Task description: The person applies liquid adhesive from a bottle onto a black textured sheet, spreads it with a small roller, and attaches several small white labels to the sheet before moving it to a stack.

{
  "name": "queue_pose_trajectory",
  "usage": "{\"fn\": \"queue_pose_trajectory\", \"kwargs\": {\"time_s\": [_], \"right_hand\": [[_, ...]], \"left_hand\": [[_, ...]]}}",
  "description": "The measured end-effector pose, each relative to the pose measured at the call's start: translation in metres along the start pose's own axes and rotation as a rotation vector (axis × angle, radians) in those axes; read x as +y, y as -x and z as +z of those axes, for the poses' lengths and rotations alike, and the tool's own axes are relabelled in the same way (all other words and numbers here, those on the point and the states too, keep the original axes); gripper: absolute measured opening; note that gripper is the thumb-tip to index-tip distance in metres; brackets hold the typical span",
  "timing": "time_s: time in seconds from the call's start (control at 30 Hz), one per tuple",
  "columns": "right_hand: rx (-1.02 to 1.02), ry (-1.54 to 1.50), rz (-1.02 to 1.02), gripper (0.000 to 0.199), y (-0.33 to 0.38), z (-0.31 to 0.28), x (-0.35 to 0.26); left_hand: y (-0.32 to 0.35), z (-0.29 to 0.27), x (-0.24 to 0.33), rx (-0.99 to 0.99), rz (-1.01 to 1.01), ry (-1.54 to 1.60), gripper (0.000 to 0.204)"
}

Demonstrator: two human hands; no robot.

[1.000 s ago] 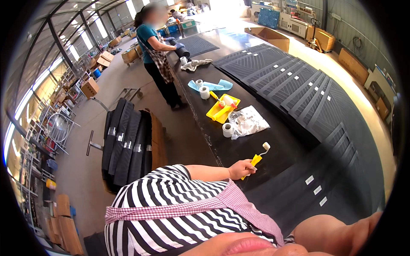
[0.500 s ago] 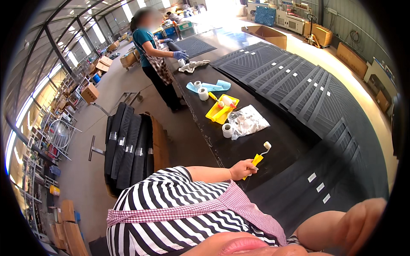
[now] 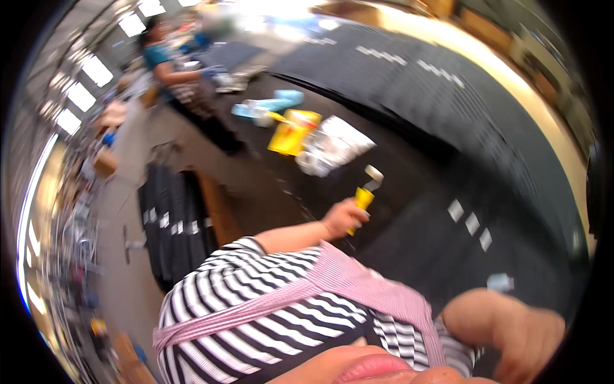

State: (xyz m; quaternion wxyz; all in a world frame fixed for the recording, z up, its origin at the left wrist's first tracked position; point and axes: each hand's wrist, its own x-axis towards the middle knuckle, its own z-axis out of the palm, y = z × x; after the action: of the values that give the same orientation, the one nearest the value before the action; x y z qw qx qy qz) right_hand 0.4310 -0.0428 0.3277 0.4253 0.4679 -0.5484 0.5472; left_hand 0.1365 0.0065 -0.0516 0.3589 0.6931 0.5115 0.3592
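Note:
My left hand (image 3: 343,219) is closed round the yellow handle of a small paint roller (image 3: 363,198), its white head pointing up and away over the dark table (image 3: 409,176). At the lower right, my right hand (image 3: 529,339) is smeared by motion, its fingers bent downward; whether it holds anything is hidden. Black ribbed mats (image 3: 422,96) with small white labels lie along the right side of the table. Close to my right forearm is a pale bluish-white item (image 3: 500,282), too blurred to name.
Beyond the roller lie a clear plastic bag (image 3: 342,141), a yellow paint tray (image 3: 293,136) and a light blue sheet (image 3: 281,101). A co-worker (image 3: 176,83) stands at the table's far left. Rolled black mats (image 3: 176,224) stand upright in a carton (image 3: 217,208) on my left.
The whole view has shifted and blurred. My left hand still grips the roller. My right hand has turned, its fingers now downward, and the pale item near that forearm has come into sight.

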Motion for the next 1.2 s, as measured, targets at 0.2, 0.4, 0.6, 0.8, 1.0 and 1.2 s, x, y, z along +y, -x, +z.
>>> {"fn": "queue_pose_trajectory", "kwargs": {"time_s": [0.2, 0.4, 0.6, 0.8, 1.0, 1.2], "right_hand": [[1.351, 1.054, 0.607, 0.009, 0.21, 0.056, -0.046], [2.079, 2.244, 0.481, 0.042, 0.418, 0.111, -0.112], [1.888, 2.371, 0.747, 0.066, 0.409, 0.061, -0.153], [2.014, 1.977, 0.264, 0.032, 0.424, 0.039, -0.161], [1.802, 1.079, 0.223, 0.035, 0.358, 0.003, -0.12], [1.868, 0.834, 0.423, 0.031, 0.355, -0.06, -0.067]], "left_hand": [[0.007, 0.007, -0.026, 0.068, -0.1, 0.188, 0.008], [-0.002, 0.011, -0.025, -0.01, 0.022, 0.144, 0.013], [-0.006, 0.011, -0.014, 0.048, 0.053, 0.092, 0.013], [-0.003, 0.011, -0.014, 0.048, 0.025, 0.129, 0.014], [-0.002, 0.011, -0.015, 0.07, 0.025, 0.11, 0.014], [-0.002, 0.008, -0.011, 0.067, 0.025, 0.104, 0.013]]}}
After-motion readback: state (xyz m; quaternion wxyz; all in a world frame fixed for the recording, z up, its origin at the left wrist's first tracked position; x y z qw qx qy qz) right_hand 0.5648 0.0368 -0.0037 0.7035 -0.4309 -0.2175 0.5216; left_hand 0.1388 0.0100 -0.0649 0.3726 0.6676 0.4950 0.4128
